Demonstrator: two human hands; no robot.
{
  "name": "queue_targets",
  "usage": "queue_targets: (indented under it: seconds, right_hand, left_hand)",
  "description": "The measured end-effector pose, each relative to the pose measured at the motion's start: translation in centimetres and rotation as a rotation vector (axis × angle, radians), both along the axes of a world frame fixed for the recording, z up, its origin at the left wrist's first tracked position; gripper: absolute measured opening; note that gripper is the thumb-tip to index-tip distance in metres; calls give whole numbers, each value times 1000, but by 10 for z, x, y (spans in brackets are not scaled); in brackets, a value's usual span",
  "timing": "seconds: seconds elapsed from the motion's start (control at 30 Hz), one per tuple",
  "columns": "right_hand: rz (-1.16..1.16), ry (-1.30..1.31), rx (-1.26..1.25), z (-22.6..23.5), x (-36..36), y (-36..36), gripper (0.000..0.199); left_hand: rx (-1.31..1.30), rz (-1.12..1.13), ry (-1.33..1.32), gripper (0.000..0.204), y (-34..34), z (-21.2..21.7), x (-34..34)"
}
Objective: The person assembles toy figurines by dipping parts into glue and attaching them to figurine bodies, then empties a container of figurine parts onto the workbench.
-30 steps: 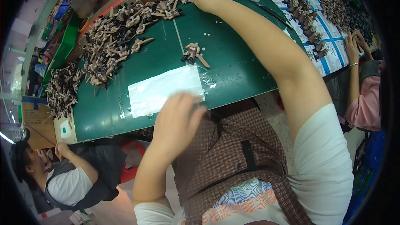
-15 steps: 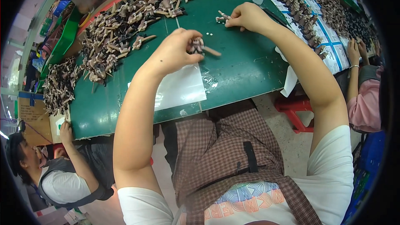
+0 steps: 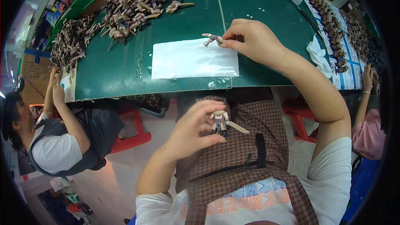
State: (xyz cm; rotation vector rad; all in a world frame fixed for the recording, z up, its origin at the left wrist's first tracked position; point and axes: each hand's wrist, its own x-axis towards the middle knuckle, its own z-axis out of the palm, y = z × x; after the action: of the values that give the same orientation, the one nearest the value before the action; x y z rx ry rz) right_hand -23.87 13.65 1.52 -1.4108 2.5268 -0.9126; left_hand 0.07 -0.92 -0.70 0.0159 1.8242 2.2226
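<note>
My left hand (image 3: 189, 131) is close to my body, in front of the plaid apron. Its fingers are closed round a small toy figure (image 3: 219, 121) with a pale body and dark feet, and a flat tan blade-like piece (image 3: 239, 128) sticks out to its right. Farther off, over the right end of a white sheet (image 3: 175, 66), my right hand (image 3: 254, 37) pinches a small pale and brown figure part (image 3: 213, 38) between thumb and fingertips. The far end of that part points left. Its exact kind is too small to tell.
A large heap of similar figures (image 3: 146, 0) covers the table's far left. Rows of standing figures (image 3: 329, 25) line the right, near a crumpled white tissue (image 3: 318, 54). Small white dots (image 3: 250, 16) lie on the green table (image 3: 116, 71). Co-workers sit left and right.
My left hand has come back from above the table to near my body with the toy figure. My right hand has moved nearer, over the sheet, still pinching its part. The view has shifted.
</note>
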Motion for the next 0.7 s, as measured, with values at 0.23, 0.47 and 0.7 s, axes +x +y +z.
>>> queue_targets:
  seconds: [0.23, 0.47, 0.7]
  right_hand:
    - [71, 140, 40, -5, 15, -36, 18]
    - [117, 298, 69, -19, 15, -60, 17]
    - [138, 330, 78, -14, 15, -57, 16]
  left_hand:
    - [83, 170, -37, 70, -10, -9, 27]
    - [225, 260, 35, 69, -10, -23, 27]
    - [358, 329, 28, 68, -17, -23, 28]
